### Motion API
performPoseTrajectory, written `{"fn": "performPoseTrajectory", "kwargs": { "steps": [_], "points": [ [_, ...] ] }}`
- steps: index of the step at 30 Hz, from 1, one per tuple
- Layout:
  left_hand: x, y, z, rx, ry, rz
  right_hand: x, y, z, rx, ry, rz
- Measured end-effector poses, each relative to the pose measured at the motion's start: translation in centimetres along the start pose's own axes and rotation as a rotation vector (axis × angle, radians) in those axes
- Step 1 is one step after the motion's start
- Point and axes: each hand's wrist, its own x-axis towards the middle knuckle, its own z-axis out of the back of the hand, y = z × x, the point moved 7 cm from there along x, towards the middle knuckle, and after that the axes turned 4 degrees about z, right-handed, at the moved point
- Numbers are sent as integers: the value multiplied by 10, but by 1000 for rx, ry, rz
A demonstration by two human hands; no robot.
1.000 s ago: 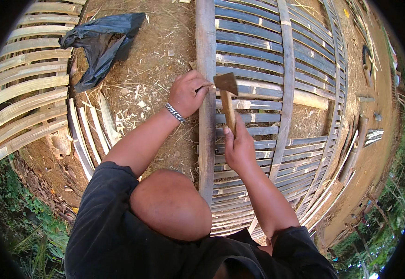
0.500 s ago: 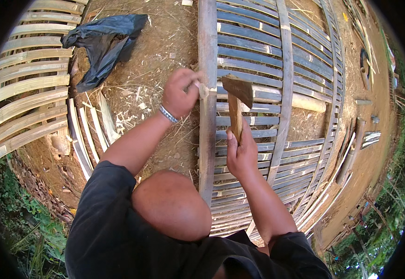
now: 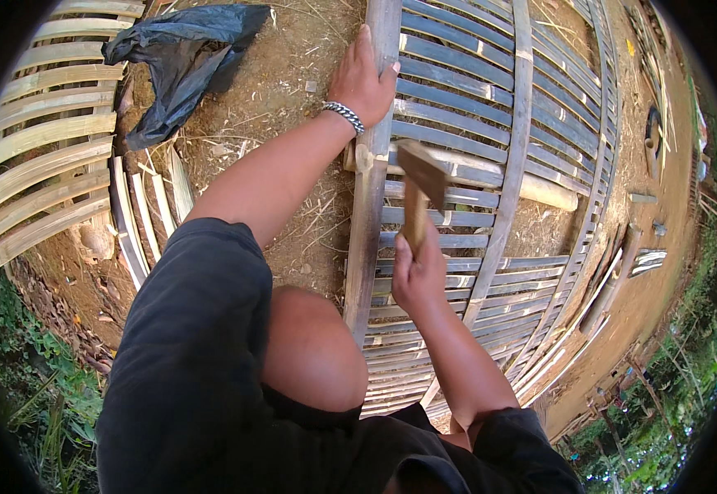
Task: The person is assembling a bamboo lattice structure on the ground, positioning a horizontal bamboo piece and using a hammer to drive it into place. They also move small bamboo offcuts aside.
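Observation:
My left hand, a chain bracelet at its wrist, lies on the long bamboo rail along the near-left side of a slatted bamboo panel. Its fingers stretch away along the rail, with the thumb apart. My right hand is closed round the wooden handle of a hatchet, whose dark, flared head is raised over the slats just right of the rail. A thick bamboo pole runs crosswise beneath the panel; its left end shows just beyond the rail.
At the left is another slatted bamboo panel, with loose bamboo strips beside it. A crumpled black plastic bag lies on the dirt, among scattered shavings. More bamboo poles lie at the right. My bare knee is close to the rail.
My left hand has left the spot by the hatchet head, where its fingers were pinched, and moved farther along the rail, opening onto it. The hatchet stays raised in nearly the same place.

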Motion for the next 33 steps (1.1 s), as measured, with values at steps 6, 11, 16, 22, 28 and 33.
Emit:
{"fn": "performPoseTrajectory", "kwargs": {
  "steps": [6,11,16,22,28,33],
  "points": [
    [1,4,3,-1,-5,7,9,-2,7,57,17,2],
    [2,0,3,-4,-30,-8,1,4,10,48,-86,209],
    [8,7,-1,2,-30,17,13,-6,-2,-30,-63,33],
    [1,4,1,0,-58,4,-1,12,18,172,-95,176],
    [4,5,1,-45,-22,40,6,14,29,156,-8,-83],
    [2,9,-2,-69,-39,42,14,25,27,-140,-16,194]
  ]
}}
